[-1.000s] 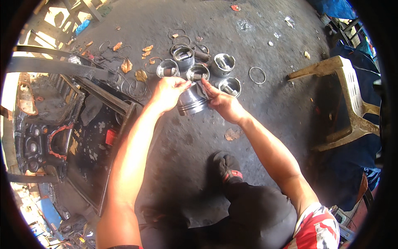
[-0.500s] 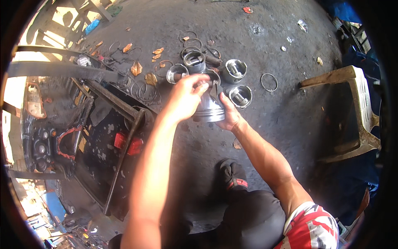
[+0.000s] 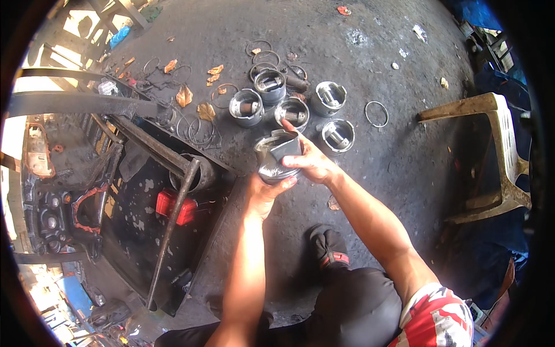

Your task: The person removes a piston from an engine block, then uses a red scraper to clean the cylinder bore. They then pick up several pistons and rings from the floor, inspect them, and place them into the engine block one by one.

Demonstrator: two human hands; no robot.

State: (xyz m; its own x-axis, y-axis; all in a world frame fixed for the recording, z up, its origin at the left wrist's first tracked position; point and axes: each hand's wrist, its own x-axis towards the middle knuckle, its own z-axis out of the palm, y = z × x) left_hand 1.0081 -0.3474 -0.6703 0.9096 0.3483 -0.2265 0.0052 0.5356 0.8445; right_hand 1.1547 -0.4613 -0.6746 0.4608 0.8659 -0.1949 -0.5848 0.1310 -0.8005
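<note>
A metal piston (image 3: pixel 269 151) is held between both of my hands above the dark floor, tilted, with its hollow end up. Beneath it, my left hand (image 3: pixel 263 194) curls round the ringed lower end. My right hand (image 3: pixel 315 165) grips the right side, thumb across the skirt and index finger reaching up along the rim. Just beyond, several more pistons stand on the floor with their open ends up: a left one (image 3: pixel 245 107), a middle one (image 3: pixel 291 113), a far one (image 3: pixel 270 85) and a right one (image 3: pixel 336 136) among them.
Thin metal rings lie about, including a lone ring (image 3: pixel 376 114) at the right and a tangle (image 3: pixel 199 128) at the left. A black metal frame (image 3: pixel 173 231) with a red object (image 3: pixel 176 206) fills the left side. A plastic chair (image 3: pixel 503 144) lies at the right.
The piston has been turned from ringed end down to a tilt showing its hollow end. My left hand has moved from its top to underneath; my right hand has shifted its grip.
</note>
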